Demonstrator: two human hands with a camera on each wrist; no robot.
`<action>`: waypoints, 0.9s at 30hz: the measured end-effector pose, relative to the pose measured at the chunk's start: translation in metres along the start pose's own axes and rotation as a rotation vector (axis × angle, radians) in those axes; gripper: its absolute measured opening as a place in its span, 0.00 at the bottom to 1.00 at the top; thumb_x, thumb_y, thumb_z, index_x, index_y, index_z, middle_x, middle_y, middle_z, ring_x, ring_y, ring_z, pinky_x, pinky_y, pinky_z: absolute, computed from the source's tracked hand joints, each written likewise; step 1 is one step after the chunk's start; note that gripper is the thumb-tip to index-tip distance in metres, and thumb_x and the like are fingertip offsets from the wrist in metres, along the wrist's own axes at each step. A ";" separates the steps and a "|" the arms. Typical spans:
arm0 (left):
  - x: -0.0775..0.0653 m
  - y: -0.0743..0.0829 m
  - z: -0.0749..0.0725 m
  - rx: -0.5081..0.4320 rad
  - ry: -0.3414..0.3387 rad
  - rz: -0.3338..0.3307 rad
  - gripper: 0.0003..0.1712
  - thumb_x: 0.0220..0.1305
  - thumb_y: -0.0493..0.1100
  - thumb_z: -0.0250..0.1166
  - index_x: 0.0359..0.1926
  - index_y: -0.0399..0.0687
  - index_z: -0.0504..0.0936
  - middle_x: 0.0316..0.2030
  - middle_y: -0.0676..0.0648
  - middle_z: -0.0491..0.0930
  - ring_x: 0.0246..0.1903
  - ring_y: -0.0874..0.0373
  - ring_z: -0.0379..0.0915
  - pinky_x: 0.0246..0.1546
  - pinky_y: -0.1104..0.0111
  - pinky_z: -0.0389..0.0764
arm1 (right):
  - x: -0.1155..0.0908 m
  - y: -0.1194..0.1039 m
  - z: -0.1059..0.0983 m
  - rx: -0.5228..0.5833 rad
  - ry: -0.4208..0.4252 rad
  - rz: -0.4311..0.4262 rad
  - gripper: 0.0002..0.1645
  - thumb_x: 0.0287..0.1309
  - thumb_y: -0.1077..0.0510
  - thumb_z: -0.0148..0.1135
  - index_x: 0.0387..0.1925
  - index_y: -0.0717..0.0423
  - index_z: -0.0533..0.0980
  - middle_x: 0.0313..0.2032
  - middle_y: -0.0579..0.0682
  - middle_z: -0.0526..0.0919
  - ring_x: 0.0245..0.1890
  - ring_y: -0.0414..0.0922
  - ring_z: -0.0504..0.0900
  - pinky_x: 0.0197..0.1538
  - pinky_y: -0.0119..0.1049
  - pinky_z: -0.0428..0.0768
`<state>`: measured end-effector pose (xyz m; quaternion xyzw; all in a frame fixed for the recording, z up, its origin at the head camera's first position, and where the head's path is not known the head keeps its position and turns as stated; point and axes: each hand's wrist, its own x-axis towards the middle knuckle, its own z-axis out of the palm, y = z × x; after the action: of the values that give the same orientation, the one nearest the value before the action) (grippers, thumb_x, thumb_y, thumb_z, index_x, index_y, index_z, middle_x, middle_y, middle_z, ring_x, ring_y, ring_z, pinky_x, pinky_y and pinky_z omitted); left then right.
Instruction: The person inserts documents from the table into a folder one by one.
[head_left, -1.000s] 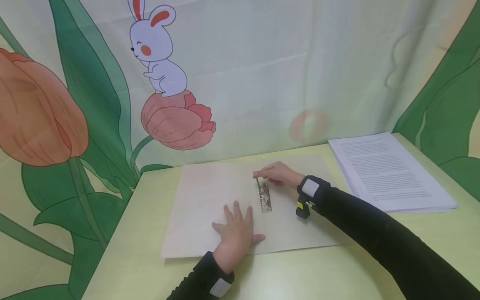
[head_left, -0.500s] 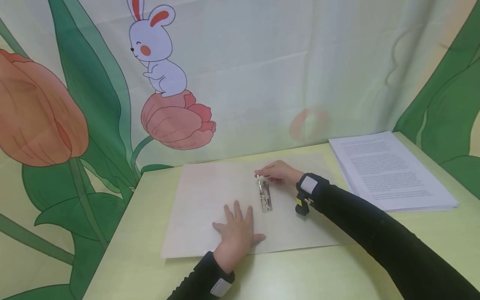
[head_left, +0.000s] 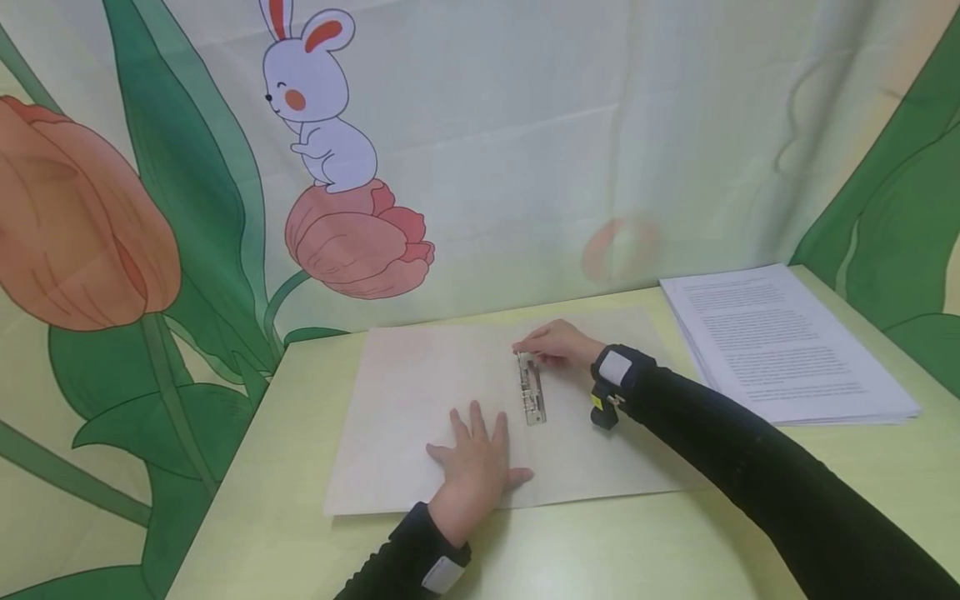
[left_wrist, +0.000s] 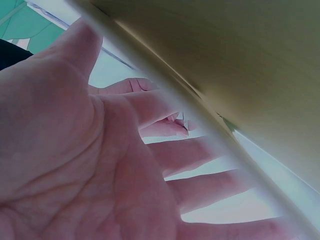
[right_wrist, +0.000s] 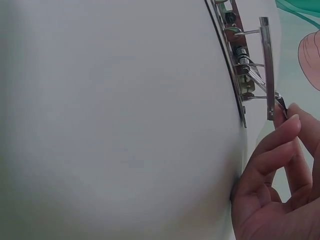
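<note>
A pale folder [head_left: 405, 400] lies spread on the table, with a metal lever clip [head_left: 533, 398] fixed near its middle. My left hand [head_left: 474, 471] rests palm down on the folder's near part, fingers spread, left of the clip. At the clip's far end, my right hand [head_left: 561, 343] pinches the lever's end between thumb and fingers. Seen from the right wrist, the clip's metal bar [right_wrist: 267, 70] stands off its base plate, and the dark lever tip [right_wrist: 282, 104] sits at the fingertips. The left wrist view shows the palm [left_wrist: 90, 150] and the folder's edge close up.
A stack of printed sheets [head_left: 772, 350] stands at the back right of the light yellow table [head_left: 555, 550]. A curtain with a printed rabbit and tulips [head_left: 495, 150] hangs behind the table.
My right fingers have shifted slightly to the right with the lever, which now lines up more closely with the clip's plate. The left hand stays in place.
</note>
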<state>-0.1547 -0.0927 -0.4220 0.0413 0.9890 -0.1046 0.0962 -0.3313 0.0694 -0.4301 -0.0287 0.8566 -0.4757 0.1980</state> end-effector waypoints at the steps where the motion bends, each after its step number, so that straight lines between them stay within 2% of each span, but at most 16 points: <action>1: 0.000 0.000 0.000 0.003 0.002 0.000 0.51 0.53 0.78 0.59 0.73 0.61 0.63 0.72 0.41 0.54 0.70 0.37 0.51 0.48 0.35 0.66 | 0.000 0.000 0.000 0.006 0.000 -0.002 0.22 0.59 0.45 0.68 0.48 0.56 0.84 0.18 0.44 0.75 0.16 0.38 0.67 0.23 0.27 0.64; 7: 0.000 0.001 0.000 0.000 0.000 -0.002 0.51 0.53 0.78 0.59 0.73 0.61 0.64 0.72 0.41 0.54 0.70 0.38 0.51 0.48 0.35 0.66 | 0.000 0.000 0.000 -0.002 -0.001 -0.021 0.20 0.61 0.47 0.68 0.45 0.58 0.84 0.18 0.44 0.75 0.16 0.37 0.67 0.23 0.27 0.64; 20: 0.001 0.001 0.001 0.008 -0.009 -0.004 0.51 0.53 0.78 0.59 0.73 0.62 0.63 0.72 0.42 0.54 0.70 0.38 0.51 0.48 0.35 0.67 | -0.002 0.000 0.004 -0.051 0.023 -0.004 0.18 0.62 0.50 0.67 0.45 0.59 0.84 0.19 0.44 0.78 0.17 0.35 0.69 0.23 0.25 0.66; 27: 0.003 0.001 0.002 -0.002 -0.008 -0.002 0.51 0.53 0.78 0.60 0.73 0.61 0.63 0.72 0.41 0.54 0.70 0.37 0.50 0.48 0.35 0.66 | 0.003 0.002 0.007 -0.070 0.047 -0.007 0.18 0.61 0.50 0.68 0.44 0.60 0.84 0.19 0.45 0.79 0.17 0.35 0.70 0.23 0.25 0.66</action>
<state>-0.1572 -0.0919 -0.4247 0.0398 0.9887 -0.1038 0.1002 -0.3310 0.0643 -0.4358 -0.0274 0.8770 -0.4468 0.1748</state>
